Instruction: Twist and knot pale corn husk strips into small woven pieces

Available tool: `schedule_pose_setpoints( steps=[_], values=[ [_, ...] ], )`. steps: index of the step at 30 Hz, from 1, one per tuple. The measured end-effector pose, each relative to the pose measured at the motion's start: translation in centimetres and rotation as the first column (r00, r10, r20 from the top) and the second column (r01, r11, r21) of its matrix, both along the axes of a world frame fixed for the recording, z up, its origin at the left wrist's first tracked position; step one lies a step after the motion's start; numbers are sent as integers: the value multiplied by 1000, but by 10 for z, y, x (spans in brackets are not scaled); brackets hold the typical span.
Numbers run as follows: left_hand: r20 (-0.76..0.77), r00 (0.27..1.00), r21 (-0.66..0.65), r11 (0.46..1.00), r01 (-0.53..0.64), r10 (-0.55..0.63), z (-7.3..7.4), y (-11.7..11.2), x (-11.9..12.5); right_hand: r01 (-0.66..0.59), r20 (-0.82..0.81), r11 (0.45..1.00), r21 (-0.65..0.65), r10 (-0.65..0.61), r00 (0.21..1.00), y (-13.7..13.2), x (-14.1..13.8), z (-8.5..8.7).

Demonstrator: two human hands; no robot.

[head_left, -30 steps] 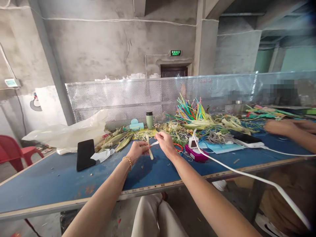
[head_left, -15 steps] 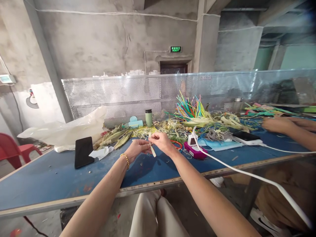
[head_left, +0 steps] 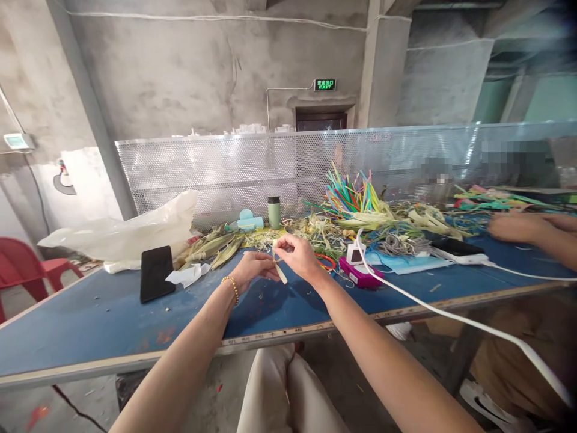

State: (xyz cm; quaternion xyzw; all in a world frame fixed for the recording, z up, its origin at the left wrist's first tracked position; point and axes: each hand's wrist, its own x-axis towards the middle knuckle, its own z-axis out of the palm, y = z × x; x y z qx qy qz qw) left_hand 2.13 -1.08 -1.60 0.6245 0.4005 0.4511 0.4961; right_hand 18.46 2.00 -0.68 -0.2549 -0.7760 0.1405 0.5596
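just above the blue table [head_left: 103,325], between both hands: pale strip [head_left: 281,275], lower end slanting free below the fingertips, toward the body.

left hand [head_left: 253,269]: thumb and fingers nearly closed, apparently pinching the strip near its middle. right hand [head_left: 297,255]: thumb and forefinger brought together at the upper part, remaining fingers loosely curled. cannot tell whether one continuous piece or two pieces overlapping; middle hidden by the fingertips.

handling notes, by judgement: keep the left pinch firm and still, as an anchor. move only the right fingertips, in small motions. hold the strip flat, without twisting or creasing; looks thin, probably liable to split under a sharp pull. keep tension light and even. leave the lower end outside the left palm, to avoid crushing it.

left of the left hand: white paper scrap [head_left: 188,275], black phone [head_left: 157,273] past it. beyond both hands: green bottle [head_left: 274,213], tangled plant fibre [head_left: 322,231]. right of the right hand: purple box [head_left: 359,274], white cable [head_left: 419,307]; keep the right elbow off the cable. farther right, well apart: another person's hand [head_left: 518,228].
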Motion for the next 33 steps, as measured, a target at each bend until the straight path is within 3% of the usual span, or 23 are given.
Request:
schedule_pose_setpoints(
  steps=[5,9,17,23,33],
  values=[
    [89,996,-11,1000,19,-18,1,1,-3,88,124,981,175,-111,986,-5,1,-1],
    [101,995,-6,1000,-1,2,4,-2,-4,136,251,921,366,-238,938,-10,3,1],
    [210,978,-24,1000,-8,13,7,-2,-4,126,417,785,607,-449,790,-14,8,3],
    [235,972,-30,999,26,-18,7,-2,-5,116,454,728,676,-535,713,-17,9,6],
    [234,972,-21,1000,-2,7,9,-3,-5,73,502,723,686,-545,672,-20,7,6]
  ],
)
